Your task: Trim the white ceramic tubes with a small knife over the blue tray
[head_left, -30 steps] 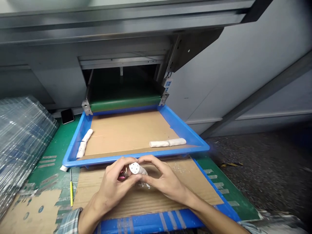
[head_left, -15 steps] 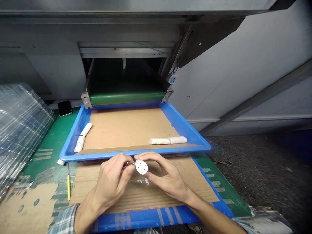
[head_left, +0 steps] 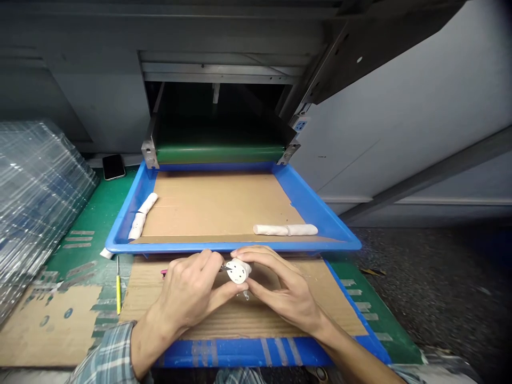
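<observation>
Between the thumb and fingers of my right hand is a small white round part with several dark holes in its flat face. My left hand is closed round a thin tool with a pink end and a dark metal tip. The tip touches the edge of the white face, and the rest of the tool is hidden by my fingers. My left thumb reaches the lower side of the white part. Both hands are over a cardboard sheet in front of the blue tray.
A blue tray holds two white wrapped rolls on cardboard. Behind it is a green conveyor belt. To the left are a yellow-handled screwdriver, a phone and a stack of clear plastic.
The white part's face has turned slightly, and the dark tool tip now shows against its edge. The tool's pink end has come into sight beside my left hand. The camera view has shifted a little.
</observation>
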### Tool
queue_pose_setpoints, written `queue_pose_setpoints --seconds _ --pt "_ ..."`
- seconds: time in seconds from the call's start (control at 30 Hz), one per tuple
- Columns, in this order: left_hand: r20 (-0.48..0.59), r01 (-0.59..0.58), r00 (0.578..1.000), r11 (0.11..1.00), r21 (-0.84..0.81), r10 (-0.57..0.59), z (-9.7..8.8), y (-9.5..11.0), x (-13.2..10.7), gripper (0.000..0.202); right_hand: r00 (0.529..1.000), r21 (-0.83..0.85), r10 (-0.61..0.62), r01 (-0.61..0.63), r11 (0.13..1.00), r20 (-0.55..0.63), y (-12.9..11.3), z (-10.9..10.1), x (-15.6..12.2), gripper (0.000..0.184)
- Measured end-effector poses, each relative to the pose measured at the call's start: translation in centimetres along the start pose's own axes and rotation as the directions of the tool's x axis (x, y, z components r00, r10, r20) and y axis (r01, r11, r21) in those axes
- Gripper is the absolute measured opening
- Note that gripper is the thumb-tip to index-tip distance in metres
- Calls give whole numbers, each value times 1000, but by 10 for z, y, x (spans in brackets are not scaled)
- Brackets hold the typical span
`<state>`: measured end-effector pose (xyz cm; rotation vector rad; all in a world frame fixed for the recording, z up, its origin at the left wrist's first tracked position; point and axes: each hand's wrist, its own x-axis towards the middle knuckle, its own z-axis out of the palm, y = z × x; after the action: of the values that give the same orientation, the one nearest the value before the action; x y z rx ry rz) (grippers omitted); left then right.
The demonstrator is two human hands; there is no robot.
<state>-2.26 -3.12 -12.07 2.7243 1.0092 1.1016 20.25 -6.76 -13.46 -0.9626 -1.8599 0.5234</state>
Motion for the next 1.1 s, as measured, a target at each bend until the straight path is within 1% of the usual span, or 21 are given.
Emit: queue_pose_setpoints --seconds 0.27,0.37,0.47,0.53,0.6,0.63,0.7,0.73,0.8,0.9,1.0,1.1 --pt "12 -13 1000 998 61 12 -2 1 2 57 1000 -51 -23 23 998 -4 -1 -1 0 35" --pt "21 -28 999 999 44 27 -1 2 1 57 1000 -56 -28 28 998 -10 -2 -1 1 34" --pt "14 -31 999 999 -43 32 -1 1 0 53 1000 -43 1 -1 999 -6 -2 -1 -1 33" --pt "-7 -6 1000 988 -153 5 -1 -1 -1 45 998 -9 56 -56 998 -8 -1 0 -3 32" --pt "-18 20 999 959 -282 -26 0 -3 -2 35 992 60 128 -128 990 10 -1 0 -6 31" --pt "-21 24 999 942 -336 -33 0 -3 -3 33 987 104 157 -159 982 31 -1 1 -6 30" --pt "-37 20 999 920 -391 -37 1 -3 -3 29 980 170 182 -193 966 76 -2 2 -6 28" --pt "-51 17 998 919 -393 -40 1 -3 -3 25 980 181 178 -192 965 88 -2 3 -5 29" --pt "-81 8 996 929 -370 -40 2 -1 -3 25 986 164 149 -158 974 68 -3 4 -3 28" --pt "-100 -15 995 941 -337 -20 1 -1 -2 33 995 129 98 -102 986 36 -5 5 0 29" --pt "-47 -11 999 962 -274 -2 -1 -3 0 43 994 142 92 -98 985 51 -6 5 -1 36" --pt "8 -17 1000 989 -145 18 -3 -5 1 53 997 138 52 -60 989 57 -6 5 -2 43"
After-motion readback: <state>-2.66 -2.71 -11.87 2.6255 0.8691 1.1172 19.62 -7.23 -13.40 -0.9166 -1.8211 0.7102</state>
